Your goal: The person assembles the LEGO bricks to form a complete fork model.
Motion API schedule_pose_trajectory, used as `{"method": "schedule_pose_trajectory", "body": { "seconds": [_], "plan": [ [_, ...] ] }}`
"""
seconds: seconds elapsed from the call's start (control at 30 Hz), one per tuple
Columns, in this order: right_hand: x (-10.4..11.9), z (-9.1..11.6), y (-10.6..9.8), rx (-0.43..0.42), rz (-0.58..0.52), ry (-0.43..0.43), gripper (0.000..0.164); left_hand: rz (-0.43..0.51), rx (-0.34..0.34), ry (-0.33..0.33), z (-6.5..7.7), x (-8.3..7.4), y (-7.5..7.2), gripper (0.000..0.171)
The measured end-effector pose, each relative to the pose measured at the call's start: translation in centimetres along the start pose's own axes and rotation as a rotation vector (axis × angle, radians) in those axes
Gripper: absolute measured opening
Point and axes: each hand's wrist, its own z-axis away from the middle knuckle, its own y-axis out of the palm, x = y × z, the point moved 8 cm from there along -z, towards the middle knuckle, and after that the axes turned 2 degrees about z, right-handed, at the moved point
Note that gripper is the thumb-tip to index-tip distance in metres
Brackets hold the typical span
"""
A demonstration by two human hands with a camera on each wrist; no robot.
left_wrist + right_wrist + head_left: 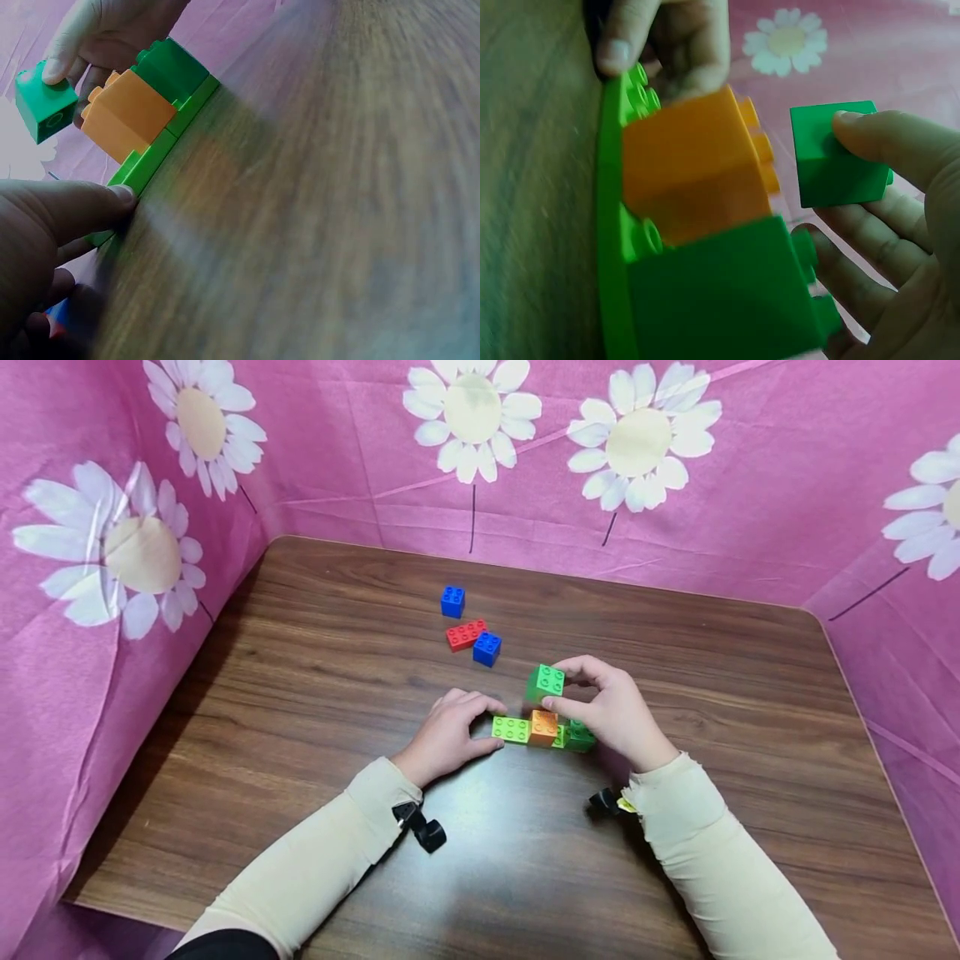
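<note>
My right hand [618, 710] pinches a green toy building brick [551, 679] between thumb and fingers. The brick is held in the air, apart from the bricks below, as the right wrist view shows. Under it lies a long, flat lime-green base [510, 729] on the table. An orange brick [544, 727] sits on the base near its middle, and a darker green brick [581, 735] is mounted at its right end. With thumb and fingers on opposite sides, my left hand [448, 737] grips the base's left end. The left thumb [97, 206] lies along its near edge.
Farther back on the wooden table [337, 635] are a blue brick [453, 602], a flat red brick [467, 634] and a second blue brick [487, 649] close beside the red one. Pink cloth [330, 435] with daisies surrounds the table at the back and sides.
</note>
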Motion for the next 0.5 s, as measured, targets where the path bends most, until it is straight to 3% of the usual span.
{"method": "schedule_pose_trajectory", "body": {
  "seconds": [0.27,0.5],
  "plan": [
    [0.9,0.1,2.5,0.073,-0.039,-0.031,0.035,-0.009,0.008,0.003,-0.1,0.2,0.0,0.038],
    [1.1,0.2,3.5,0.100,0.103,-0.036,0.034,-0.009,0.011,0.006,-0.2,0.2,0.0,0.040]
  ]
}}
